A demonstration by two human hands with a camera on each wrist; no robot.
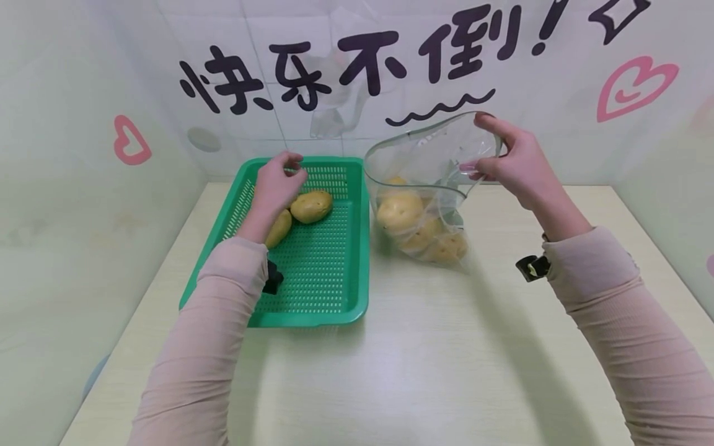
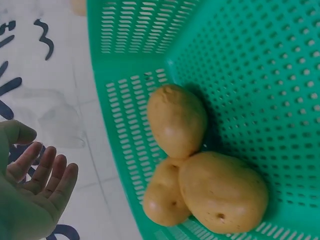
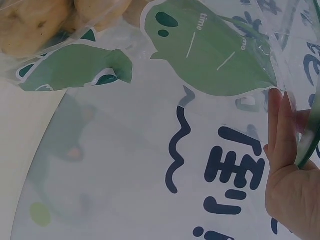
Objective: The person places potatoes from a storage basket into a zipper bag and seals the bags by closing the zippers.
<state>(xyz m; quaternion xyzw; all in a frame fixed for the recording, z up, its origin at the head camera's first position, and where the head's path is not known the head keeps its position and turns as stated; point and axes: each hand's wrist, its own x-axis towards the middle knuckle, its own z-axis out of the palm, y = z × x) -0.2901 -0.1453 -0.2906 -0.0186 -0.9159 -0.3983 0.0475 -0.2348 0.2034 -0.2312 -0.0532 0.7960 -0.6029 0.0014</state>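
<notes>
My left hand (image 1: 279, 186) hovers over the back left of a green plastic basket (image 1: 359, 272), fingers loosely bent and holding nothing. In the left wrist view three potatoes lie together in the basket's corner: one upper potato (image 2: 176, 120), one large potato (image 2: 222, 192) and one partly covered potato (image 2: 165, 195). My right hand (image 1: 515, 164) pinches the rim of a clear zip bag (image 1: 424, 158), whose mouth gapes toward the left. Several potatoes (image 1: 400, 212) sit low in the bag, which rests on the table. The right wrist view shows green printed shapes (image 3: 210, 55) on the bag.
A pale wooden table (image 1: 424, 365) carries the basket and bag. Behind it stands a white wall covering (image 1: 346, 99) with large dark characters and pink hearts. Side walls close in the table at left and right. The bag stands right beside the basket's right rim.
</notes>
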